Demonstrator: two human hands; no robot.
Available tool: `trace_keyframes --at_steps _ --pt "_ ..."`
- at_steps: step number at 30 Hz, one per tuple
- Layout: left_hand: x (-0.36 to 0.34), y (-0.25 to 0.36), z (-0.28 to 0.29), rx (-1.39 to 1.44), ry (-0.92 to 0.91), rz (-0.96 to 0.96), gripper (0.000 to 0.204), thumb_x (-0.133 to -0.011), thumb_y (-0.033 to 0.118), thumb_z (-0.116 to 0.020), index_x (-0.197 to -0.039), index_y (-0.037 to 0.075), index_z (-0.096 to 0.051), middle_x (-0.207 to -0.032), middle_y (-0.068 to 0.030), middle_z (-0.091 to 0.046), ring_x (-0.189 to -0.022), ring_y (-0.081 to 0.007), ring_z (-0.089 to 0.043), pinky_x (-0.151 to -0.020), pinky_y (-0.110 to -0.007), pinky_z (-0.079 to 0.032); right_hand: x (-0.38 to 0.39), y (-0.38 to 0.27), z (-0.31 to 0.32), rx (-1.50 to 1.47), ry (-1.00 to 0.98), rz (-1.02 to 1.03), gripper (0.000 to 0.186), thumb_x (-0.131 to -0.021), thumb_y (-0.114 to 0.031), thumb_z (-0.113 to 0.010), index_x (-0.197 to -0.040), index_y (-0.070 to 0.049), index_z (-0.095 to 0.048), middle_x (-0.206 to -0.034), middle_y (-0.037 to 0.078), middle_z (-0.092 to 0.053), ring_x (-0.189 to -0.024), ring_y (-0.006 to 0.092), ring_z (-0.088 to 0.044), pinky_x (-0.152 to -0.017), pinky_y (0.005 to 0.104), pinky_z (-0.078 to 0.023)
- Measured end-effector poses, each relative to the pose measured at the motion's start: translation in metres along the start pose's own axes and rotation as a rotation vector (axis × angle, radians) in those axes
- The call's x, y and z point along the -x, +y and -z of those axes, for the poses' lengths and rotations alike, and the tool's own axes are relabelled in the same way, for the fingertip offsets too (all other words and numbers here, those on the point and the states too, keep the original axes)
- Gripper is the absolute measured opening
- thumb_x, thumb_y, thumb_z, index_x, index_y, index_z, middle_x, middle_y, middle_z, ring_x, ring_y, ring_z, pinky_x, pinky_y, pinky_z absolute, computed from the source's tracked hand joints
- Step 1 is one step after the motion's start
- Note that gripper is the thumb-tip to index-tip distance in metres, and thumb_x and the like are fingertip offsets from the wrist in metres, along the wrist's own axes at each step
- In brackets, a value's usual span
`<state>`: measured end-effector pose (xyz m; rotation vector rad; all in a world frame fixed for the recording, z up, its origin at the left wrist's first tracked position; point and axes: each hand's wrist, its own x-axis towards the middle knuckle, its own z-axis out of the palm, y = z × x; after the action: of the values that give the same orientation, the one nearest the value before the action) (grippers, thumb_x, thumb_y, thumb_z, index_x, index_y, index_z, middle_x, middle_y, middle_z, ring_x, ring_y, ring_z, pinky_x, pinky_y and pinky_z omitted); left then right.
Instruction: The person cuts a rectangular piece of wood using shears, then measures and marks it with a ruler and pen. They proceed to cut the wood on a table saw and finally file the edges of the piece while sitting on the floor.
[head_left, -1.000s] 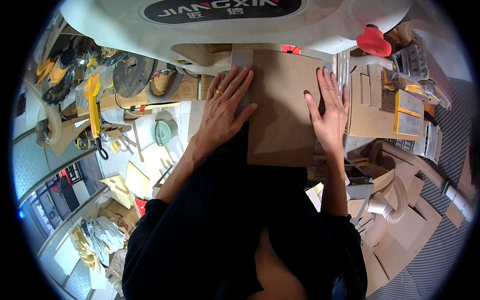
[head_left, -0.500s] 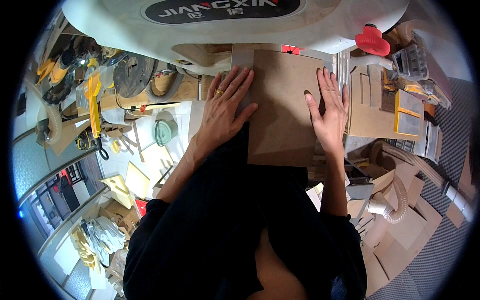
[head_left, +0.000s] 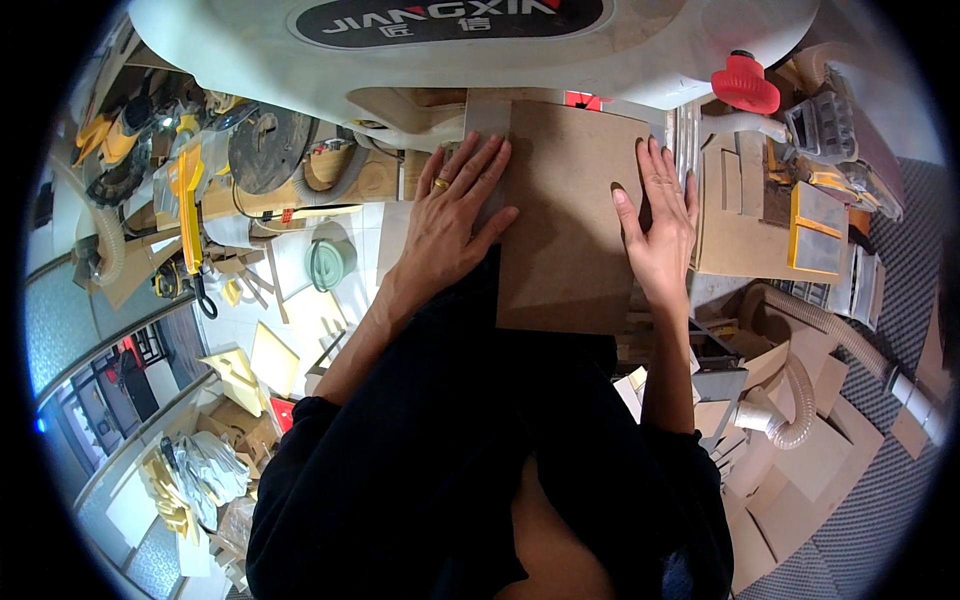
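A flat brown rectangular board [head_left: 565, 230], like fibreboard, lies in front of me on the metal table of a large white machine [head_left: 480, 72]. Its far edge reaches close to the machine's body. Along its left edge lies my left hand [head_left: 455, 205], fingers stretched flat and pointing away, a ring on one finger. My right hand [head_left: 663, 220] rests by the right edge, fingers extended, the thumb over the board's surface. Neither hand is wrapped around anything. The machine's cutting or working part is hidden from view.
A red knob [head_left: 745, 82] sticks out at the machine's right. Power tools and a yellow clamp-like tool [head_left: 187, 195] crowd the left bench. Below stands a green bucket [head_left: 330, 265]. Ribbed hoses [head_left: 800, 400] and loose board offcuts [head_left: 815, 460] lie at the right.
Almost nothing differs. The whole view has shifted very slightly; both hands stay flat at the board's sides.
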<state>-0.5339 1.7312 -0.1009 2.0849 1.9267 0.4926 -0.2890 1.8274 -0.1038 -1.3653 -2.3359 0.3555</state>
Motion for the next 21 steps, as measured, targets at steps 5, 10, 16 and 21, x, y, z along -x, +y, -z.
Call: trace_keyframes --at_steps 5,10,16,21 --pt "0.0002 0.0 -0.0005 -0.001 -0.001 0.002 0.063 -0.095 0.044 -0.044 -0.147 0.013 -0.029 -0.151 -0.0091 -0.03 -0.142 -0.0258 -0.02 -0.117 -0.046 -0.008 0.0 -0.001 0.0008 -0.008 -0.003 -0.005 0.056 -0.091 -0.038 -0.057 -0.14 -0.014 -0.044 -0.14 0.009 -0.047 -0.135 0.0241 -0.038 -0.114 0.0465 -0.017" --pt "0.0001 -0.0007 -0.0022 -0.018 -0.005 0.001 0.063 -0.095 0.045 -0.043 -0.148 0.014 -0.028 -0.151 -0.0087 -0.03 -0.143 -0.0257 -0.019 -0.117 -0.046 -0.008 0.0003 -0.001 0.0016 -0.01 -0.007 -0.012 0.056 -0.091 -0.038 -0.057 -0.14 -0.014 -0.044 -0.14 0.01 -0.047 -0.135 0.0237 -0.038 -0.114 0.0472 -0.017" --pt "0.0001 0.0 -0.0006 0.001 0.003 0.0 0.063 -0.095 0.045 -0.044 -0.148 0.014 -0.028 -0.151 -0.0085 -0.03 -0.143 -0.0255 -0.019 -0.117 -0.046 -0.008 0.0001 -0.0017 0.0018 -0.025 0.005 -0.006 0.055 -0.091 -0.037 -0.057 -0.14 -0.014 -0.044 -0.14 0.009 -0.047 -0.135 0.0232 -0.038 -0.114 0.0472 -0.017" --pt "-0.0003 0.0011 -0.0001 0.001 0.004 0.004 0.063 -0.094 0.043 -0.046 -0.148 0.014 -0.028 -0.151 -0.0086 -0.03 -0.143 -0.0257 -0.019 -0.116 -0.046 -0.008 0.0003 -0.002 0.0018 -0.022 0.008 -0.008 0.055 -0.091 -0.036 -0.057 -0.139 -0.013 -0.044 -0.14 0.009 -0.047 -0.135 0.0229 -0.039 -0.114 0.0471 -0.017"
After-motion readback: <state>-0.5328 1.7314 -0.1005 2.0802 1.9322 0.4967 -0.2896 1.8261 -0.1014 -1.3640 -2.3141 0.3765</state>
